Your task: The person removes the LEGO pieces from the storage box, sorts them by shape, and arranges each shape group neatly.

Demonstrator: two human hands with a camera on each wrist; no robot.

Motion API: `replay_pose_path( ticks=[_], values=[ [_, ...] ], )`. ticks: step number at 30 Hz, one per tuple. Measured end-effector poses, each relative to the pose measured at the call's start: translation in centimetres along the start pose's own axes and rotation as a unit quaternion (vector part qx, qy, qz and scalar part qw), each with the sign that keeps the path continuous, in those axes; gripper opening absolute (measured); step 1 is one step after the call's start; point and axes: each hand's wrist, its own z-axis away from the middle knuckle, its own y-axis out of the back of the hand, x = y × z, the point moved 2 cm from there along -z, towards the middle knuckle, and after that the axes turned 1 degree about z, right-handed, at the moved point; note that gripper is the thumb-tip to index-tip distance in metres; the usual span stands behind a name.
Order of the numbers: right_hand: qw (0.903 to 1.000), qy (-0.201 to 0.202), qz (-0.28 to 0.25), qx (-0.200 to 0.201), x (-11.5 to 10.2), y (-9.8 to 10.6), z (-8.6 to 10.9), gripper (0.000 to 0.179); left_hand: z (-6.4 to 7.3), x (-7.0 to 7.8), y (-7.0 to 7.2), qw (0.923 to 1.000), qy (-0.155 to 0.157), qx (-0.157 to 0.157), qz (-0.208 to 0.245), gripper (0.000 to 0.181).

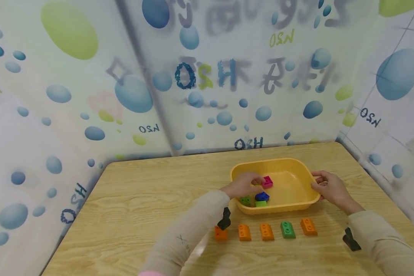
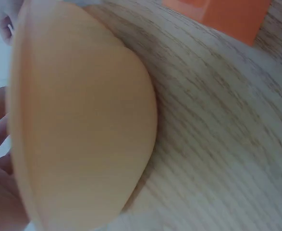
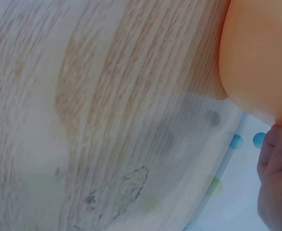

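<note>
A yellow plastic tray (image 1: 289,186) stands on the wooden table. Over its left rim reaches my left hand (image 1: 243,184), thumb and fingers apart, fingertips beside a pink toy brick (image 1: 267,182); no brick shows between them. Below that hand, inside the tray, lie a blue brick (image 1: 262,196), a green brick (image 1: 245,200) and a light green brick (image 1: 261,204). My right hand (image 1: 332,188) pinches the tray's right rim between thumb and fingers. In the left wrist view the tray's outer wall (image 2: 88,115) covers part of the left hand (image 2: 4,192).
In front of the tray runs a row of toy bricks: several orange ones, such as the rightmost orange brick (image 1: 308,227), and one green brick (image 1: 288,229) among them. A patterned wall covering (image 1: 207,126) rises behind the table (image 1: 151,191).
</note>
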Motion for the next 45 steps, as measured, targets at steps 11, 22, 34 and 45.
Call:
replay_pose_path(
  ticks=[11,22,34,45],
  values=[
    [1.0,0.004,0.006,0.003,-0.1,-0.1,0.1,0.041,-1.1,0.0,-1.9,0.9962,0.003,-0.049,-0.072,0.031],
    [0.9998,0.015,0.008,0.012,-0.2,0.1,0.2,0.04,-1.4,-0.1,-1.8,0.9947,-0.001,-0.072,-0.074,0.026],
    [0.9998,0.014,0.01,0.013,-0.1,0.0,0.1,0.041,-1.5,0.0,-1.8,0.9929,0.024,-0.087,-0.077,0.03],
    [1.0,0.003,-0.003,0.007,-0.3,0.0,0.2,0.042,-1.6,-0.4,-1.7,0.9931,0.015,-0.099,-0.061,0.025]
  ],
)
